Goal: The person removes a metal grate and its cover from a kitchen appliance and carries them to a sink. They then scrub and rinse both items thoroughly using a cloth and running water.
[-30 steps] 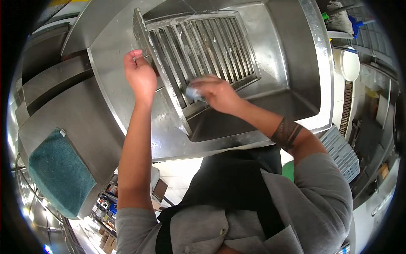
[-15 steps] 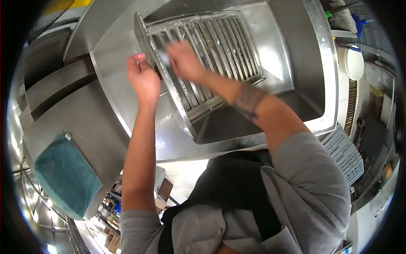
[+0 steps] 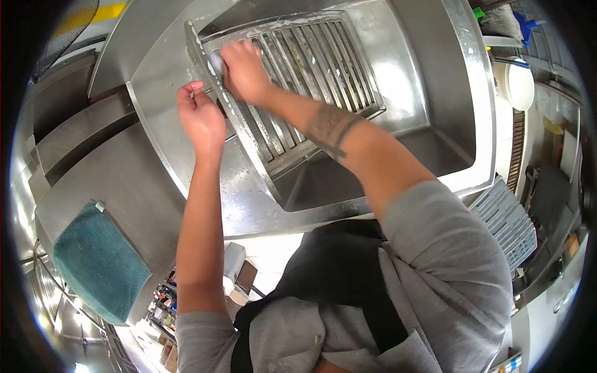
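A metal panel (image 3: 247,138) with soapy suds along its narrow edge stands on edge at the left side of the sink. My left hand (image 3: 203,121) is at its left face, fingers curled by a thin wire handle; the grip itself is partly hidden. My right hand (image 3: 244,73) presses a small whitish pad (image 3: 217,62), slightly blurred, against the upper part of that panel. Behind it, a slatted metal grate (image 3: 311,68) rests slanted in the sink (image 3: 429,68), with wet, foamy bars.
A teal cloth (image 3: 99,264) lies on the steel counter (image 3: 118,180) at the left. At the right are a white bucket (image 3: 520,87), a brush head (image 3: 500,23) and a grey ribbed rack (image 3: 507,227) low beside the sink.
My right hand has moved up and left along the panel with the pad. The panel and my left hand appear slightly further left in view.
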`<state>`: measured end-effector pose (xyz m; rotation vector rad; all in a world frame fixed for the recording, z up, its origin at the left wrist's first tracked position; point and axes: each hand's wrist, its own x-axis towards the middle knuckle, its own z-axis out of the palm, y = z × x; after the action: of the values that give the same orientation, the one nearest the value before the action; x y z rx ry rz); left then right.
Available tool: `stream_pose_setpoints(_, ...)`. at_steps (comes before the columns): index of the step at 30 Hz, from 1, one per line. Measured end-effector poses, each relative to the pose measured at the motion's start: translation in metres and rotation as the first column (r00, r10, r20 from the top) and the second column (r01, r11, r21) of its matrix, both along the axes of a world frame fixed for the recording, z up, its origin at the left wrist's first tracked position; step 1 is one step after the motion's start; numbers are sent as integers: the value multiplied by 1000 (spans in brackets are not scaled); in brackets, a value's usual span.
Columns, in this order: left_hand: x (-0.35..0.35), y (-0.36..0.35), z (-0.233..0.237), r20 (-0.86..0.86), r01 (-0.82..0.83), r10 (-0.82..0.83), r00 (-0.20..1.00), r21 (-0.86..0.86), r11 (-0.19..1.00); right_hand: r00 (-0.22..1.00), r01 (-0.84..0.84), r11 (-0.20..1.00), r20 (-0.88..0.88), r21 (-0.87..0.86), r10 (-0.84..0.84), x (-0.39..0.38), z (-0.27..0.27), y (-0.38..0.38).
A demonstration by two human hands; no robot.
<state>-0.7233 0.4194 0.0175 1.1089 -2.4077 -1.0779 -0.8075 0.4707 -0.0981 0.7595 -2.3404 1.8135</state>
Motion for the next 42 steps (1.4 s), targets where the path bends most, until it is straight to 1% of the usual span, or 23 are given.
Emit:
stream_pose_setpoints(3,-2,-1,0,1,-46,46,999,39,998,937,-343,939,75,7,342,75,-1,82)
stream_pose_setpoints(5,1,-1,-1,-2,-43,43,999,36,998,737,-674,739,89,15,670,107,3,137)
stream_pose_setpoints(6,0,0,0,-6,-30,30,1000,28,999,735,-676,737,83,13,673,102,4,142)
stream_pose_setpoints(8,-2,8,7,1,-54,54,999,63,997,568,-822,566,17,64,823,93,1,146)
stream_pose_setpoints(9,-4,11,11,4,-76,76,997,99,992,663,-707,701,-255,97,704,77,-11,126)
stream_pose_setpoints(10,-4,10,10,11,-79,78,997,96,992,639,-761,648,-126,37,759,47,-21,99)
stream_pose_setpoints(11,-2,8,9,3,-44,44,999,69,997,781,-584,807,-215,80,587,19,-12,78)
stream_pose_setpoints(12,-1,8,8,-10,-10,10,1000,42,999,901,-410,910,-126,62,415,-4,-13,48)
stream_pose_setpoints(13,-3,10,10,-9,-10,11,1000,43,999,971,-221,972,-110,-75,213,-25,-25,11)
stream_pose_setpoints(15,-6,12,15,45,-56,53,998,66,996,999,-47,995,-8,-93,46,-47,-15,-23)
stream_pose_setpoints(19,-2,-3,-2,-2,28,-28,1000,-68,997,938,-238,936,188,-258,291,7,-5,0)
stream_pose_setpoints(20,-3,-1,-1,-22,24,-26,999,-67,997,946,-202,923,179,-327,270,38,-4,14)
stream_pose_setpoints(21,-3,0,-1,-37,18,-21,999,-67,998,898,-351,887,160,-299,409,54,2,42)
stream_pose_setpoints(23,-1,-4,-4,-21,9,-10,1000,-49,999,761,-593,751,103,-290,641,80,1,90)
stream_pose_setpoints(25,0,-3,-5,-5,3,-3,1000,-33,999,535,-822,522,4,-226,845,96,5,132)
stream_pose_setpoints(27,-1,0,0,20,6,-5,1000,-44,999,420,-896,418,17,-149,907,87,-14,164)
stream_pose_setpoints(31,-3,8,9,6,-11,12,1000,-17,1000,470,-878,477,113,-43,875,60,-47,209)
stream_pose_setpoints(33,-5,7,8,36,-42,42,998,24,999,528,-830,535,84,-159,845,80,-34,189)
stream_pose_setpoints(35,-4,9,9,30,-41,40,999,33,999,501,-848,482,-34,-220,865,96,-10,151)
stream_pose_setpoints(38,-3,5,3,4,-19,19,1000,-7,1000,532,-839,498,-140,-219,835,102,17,123)
stream_pose_setpoints(39,-3,4,3,2,1,-1,1000,-52,999,523,-852,514,-169,-96,835,97,10,131)
stream_pose_setpoints(41,-2,4,3,14,-3,4,1000,-38,999,518,-852,501,-107,-151,849,80,-16,166)
stream_pose_setpoints(42,-3,4,4,23,-13,14,1000,-27,1000,545,-838,542,-61,-67,836,68,-35,192)
